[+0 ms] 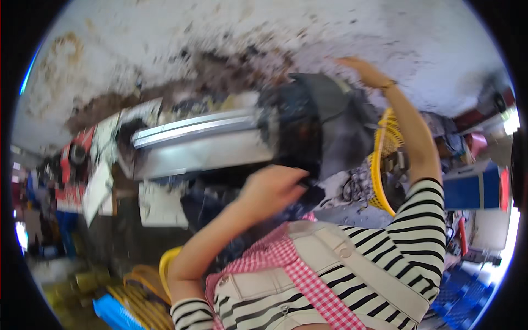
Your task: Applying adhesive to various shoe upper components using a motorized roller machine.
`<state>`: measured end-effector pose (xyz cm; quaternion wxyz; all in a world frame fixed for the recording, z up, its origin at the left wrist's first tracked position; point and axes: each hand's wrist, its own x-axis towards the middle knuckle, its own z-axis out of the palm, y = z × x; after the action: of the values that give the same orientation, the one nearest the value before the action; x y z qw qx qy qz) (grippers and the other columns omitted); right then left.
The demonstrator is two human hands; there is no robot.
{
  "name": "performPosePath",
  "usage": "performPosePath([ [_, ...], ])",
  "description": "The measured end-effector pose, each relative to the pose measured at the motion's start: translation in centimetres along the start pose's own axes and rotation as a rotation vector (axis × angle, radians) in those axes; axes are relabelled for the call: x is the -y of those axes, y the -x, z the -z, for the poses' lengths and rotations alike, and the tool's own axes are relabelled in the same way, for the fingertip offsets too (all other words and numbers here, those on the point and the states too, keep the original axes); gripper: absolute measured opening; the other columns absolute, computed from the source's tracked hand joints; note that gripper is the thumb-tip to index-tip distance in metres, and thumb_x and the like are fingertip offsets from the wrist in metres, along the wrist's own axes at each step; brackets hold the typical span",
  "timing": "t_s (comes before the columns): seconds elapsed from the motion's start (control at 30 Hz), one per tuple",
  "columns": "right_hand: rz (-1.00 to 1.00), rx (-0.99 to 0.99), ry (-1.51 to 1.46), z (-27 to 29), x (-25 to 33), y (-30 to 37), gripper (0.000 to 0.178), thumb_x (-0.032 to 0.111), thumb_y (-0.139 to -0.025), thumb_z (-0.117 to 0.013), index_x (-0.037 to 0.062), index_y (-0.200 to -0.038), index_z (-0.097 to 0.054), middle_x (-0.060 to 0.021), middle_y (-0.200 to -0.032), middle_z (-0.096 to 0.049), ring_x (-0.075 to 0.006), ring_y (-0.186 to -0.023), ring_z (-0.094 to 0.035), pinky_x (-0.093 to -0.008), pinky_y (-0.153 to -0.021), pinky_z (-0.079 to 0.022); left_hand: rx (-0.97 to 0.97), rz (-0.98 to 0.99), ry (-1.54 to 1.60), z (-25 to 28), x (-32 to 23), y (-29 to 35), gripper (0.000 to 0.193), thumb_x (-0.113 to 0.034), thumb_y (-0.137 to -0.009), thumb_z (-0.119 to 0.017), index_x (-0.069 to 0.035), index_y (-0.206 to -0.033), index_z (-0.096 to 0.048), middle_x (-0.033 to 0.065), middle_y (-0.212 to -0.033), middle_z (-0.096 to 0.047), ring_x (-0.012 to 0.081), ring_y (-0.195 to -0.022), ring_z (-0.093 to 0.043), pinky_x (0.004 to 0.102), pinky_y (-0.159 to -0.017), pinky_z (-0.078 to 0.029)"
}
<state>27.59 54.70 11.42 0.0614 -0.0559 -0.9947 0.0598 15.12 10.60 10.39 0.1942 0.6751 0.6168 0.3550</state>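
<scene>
In front of me lies a long machine with a silver metal top [201,132] and a dark, dirty right end [297,129]. A grey sheet-like piece [335,104] hangs over that end. My left hand [272,190] is near the machine's front edge, above dark blue cloth [206,209]. Motion smears its bent fingers, and I cannot tell whether they touch anything. My right hand [363,71] is raised beyond the grey piece, near the stained wall. Its fingers stretch out to the left, with nothing seen in them.
A yellow plastic basket [379,181] stands at the right beneath my right forearm. Farther right is a blue box [470,187]. White sheets [99,190] and a red object [66,162] lie at the left. Yellow coiled material [137,302] and a light blue bag [115,313] are at the lower left.
</scene>
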Motion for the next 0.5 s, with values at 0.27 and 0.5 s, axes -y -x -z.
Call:
performPosePath([
  [0.27,0.147,-0.068,-0.497,3.2,23.7,-4.8,0.031,0.007,-0.083,-0.059,0.004,-0.113,-0.061,-0.0148,-0.106,-0.062,-0.0311,-0.097,-0.061,-0.0347,-0.085,-0.048,-0.625,1.229,-0.03,-2.3,11.4,25.4,0.067,-0.044,-0.071,-0.08,-0.002,-0.118,-0.059,0.0174,-0.101,-0.066,0.0261,-0.093,-0.064,0.0347,-0.083,-0.05],
  [0.5,0.353,0.387,-0.542,-13.1,39.6,-8.8,0.068,0.031,-0.072,-0.076,-0.0007,-0.124,-0.045,-0.02,-0.102,-0.058,-0.0385,-0.095,-0.059,-0.0442,-0.081,-0.049,-0.858,0.733,-0.051,-3.4,7.5,21.6,0.013,0.0,-0.075,-0.073,-0.003,-0.078,-0.061,0.0096,-0.072,-0.06,0.0236,-0.063,-0.06,0.031,-0.058,-0.048],
])
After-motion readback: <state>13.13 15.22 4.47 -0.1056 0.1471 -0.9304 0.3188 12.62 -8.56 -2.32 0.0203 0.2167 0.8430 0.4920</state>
